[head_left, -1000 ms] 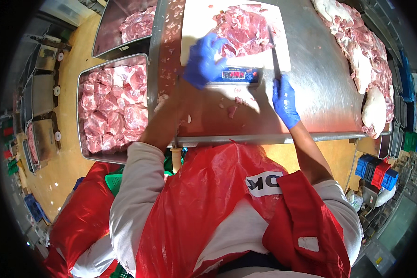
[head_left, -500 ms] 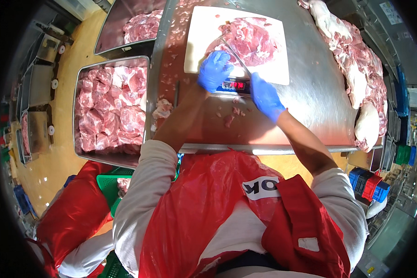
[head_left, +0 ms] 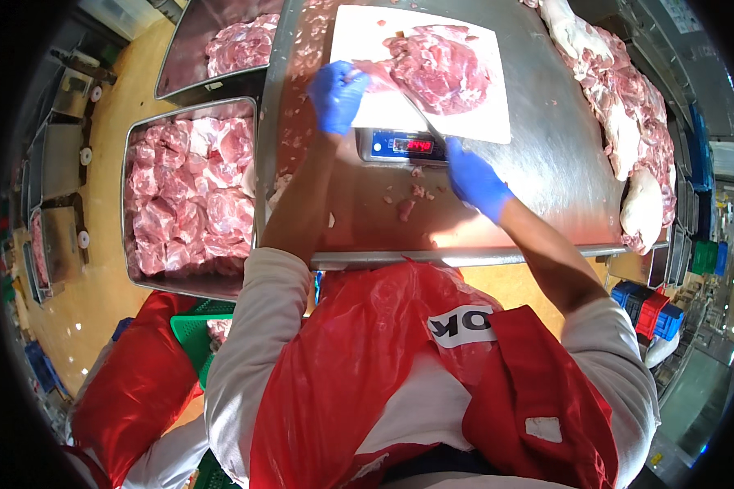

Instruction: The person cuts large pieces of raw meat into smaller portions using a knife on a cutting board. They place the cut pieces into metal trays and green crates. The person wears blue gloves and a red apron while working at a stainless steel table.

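Since half second ago: left hand [head_left: 337,95] shifted from scale [head_left: 404,147] front up onto left edge of meat slab [head_left: 432,69], fingers closed on it. Right hand [head_left: 475,179] stays by scale's right corner, curled; held item not discernible. Slab lies on white board [head_left: 481,114]. Steel table [head_left: 546,179]; meat tray [head_left: 189,196] left, yellow floor [head_left: 114,122], meat pile [head_left: 628,122] right.

A scale [head_left: 404,147] stands on the steel table [head_left: 546,171], with a cutting board [head_left: 481,122] on top of it and a slab of meat [head_left: 440,69] on the board. Left of the table sit two trays [head_left: 134,138] filled with meat pieces [head_left: 187,196], one behind the other. More cuts [head_left: 628,122] lie along the table's right edge, and scraps [head_left: 412,196] lie just before the scale.
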The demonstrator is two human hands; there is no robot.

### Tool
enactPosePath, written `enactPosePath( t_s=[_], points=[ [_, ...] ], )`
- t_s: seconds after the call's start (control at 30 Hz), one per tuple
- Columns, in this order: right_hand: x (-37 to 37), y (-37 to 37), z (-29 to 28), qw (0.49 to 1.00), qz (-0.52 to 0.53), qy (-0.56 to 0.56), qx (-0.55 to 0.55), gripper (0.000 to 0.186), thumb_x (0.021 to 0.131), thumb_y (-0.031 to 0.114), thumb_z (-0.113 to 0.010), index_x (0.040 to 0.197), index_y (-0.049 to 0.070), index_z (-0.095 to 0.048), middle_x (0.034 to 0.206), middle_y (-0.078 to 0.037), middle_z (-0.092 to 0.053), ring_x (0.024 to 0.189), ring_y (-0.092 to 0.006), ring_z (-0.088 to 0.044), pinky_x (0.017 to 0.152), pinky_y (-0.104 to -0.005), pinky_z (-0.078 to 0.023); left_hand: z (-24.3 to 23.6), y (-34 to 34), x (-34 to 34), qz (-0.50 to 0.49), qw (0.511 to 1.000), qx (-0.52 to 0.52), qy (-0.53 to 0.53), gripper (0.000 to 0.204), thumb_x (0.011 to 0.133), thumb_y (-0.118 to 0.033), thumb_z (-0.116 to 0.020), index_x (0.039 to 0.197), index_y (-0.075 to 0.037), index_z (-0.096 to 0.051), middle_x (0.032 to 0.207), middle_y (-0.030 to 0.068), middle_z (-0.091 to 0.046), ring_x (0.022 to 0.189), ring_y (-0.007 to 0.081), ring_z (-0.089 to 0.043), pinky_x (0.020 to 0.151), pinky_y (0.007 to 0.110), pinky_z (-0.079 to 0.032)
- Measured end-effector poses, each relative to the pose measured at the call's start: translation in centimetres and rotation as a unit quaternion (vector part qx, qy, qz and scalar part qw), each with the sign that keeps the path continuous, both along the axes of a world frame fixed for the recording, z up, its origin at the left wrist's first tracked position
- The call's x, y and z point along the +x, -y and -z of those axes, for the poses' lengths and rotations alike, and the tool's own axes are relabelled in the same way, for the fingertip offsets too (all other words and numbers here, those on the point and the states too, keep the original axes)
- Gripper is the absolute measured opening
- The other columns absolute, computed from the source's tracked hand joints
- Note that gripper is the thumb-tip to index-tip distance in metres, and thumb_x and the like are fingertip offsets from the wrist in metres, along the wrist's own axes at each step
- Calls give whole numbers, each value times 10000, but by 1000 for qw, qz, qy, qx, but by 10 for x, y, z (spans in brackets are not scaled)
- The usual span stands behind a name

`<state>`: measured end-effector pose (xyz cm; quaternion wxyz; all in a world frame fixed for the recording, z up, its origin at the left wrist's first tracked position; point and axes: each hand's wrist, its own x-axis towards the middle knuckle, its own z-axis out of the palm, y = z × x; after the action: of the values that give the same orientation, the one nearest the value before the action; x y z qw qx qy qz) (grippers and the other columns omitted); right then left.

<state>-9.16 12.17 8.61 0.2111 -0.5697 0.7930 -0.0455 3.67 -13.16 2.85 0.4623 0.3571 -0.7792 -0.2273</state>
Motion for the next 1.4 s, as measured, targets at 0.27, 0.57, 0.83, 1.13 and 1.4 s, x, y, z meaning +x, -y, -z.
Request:
enactPosePath(
  t_s=[0.27, 0.57, 0.83, 1.13, 1.4],
  points=[
    [22, 37, -5, 991, 73, 74, -88, 263, 970, 136, -437, 1138, -65, -451, 755, -284, -636, 686, -456, -637, 597, -551, -481, 11, 9, 25, 69, 991, 101, -56, 233, 749, -41, -679, 631, -77, -482, 610, 12, -517, 604, 58, -412, 535, 278, -383],
    [9, 111, 6, 997, -41, -62, -10, 288, 889, 90, -559, 1110, -92, -523, 957, -305, -660, 920, -443, -673, 763, -479, -555, -4, -3, 37, 164, 888, 319, -287, 68, 810, 19, -640, 797, -37, -675, 705, -15, -615, 612, 38, -519, 530, 209, -372],
    [2, -81, -40, 997, 45, -12, 59, 229, 946, 83, -486, 1141, -26, -436, 738, -281, -633, 676, -464, -635, 597, -536, -514, -87, 210, 58, 187, 899, 281, -278, 83, 874, -66, -628, 802, -26, -641, 723, 47, -629, 605, 117, -552, 591, 270, -446],
    [-4, -119, -8, 797, 436, 295, -295, 232, 1053, 236, -493, 956, 25, -488, 624, -3, -494, 513, -77, -506, 455, -260, -447, -162, 227, -14, 73, 994, 87, -4, 193, 893, -163, -621, 1025, -29, -658, 940, 55, -651, 828, 143, -572, 709, 303, -486],
    [1, -8, 5, 597, 386, 576, -404, 193, 1029, 195, -520, 1139, 37, -530, 923, -85, -604, 785, -168, -631, 732, -323, -561, -28, 118, -168, 449, 846, 239, 158, 613, 951, -431, -620, 1433, -75, -489, 1441, 147, -502, 1353, 254, -444, 1127, 365, -346]
  ],
)
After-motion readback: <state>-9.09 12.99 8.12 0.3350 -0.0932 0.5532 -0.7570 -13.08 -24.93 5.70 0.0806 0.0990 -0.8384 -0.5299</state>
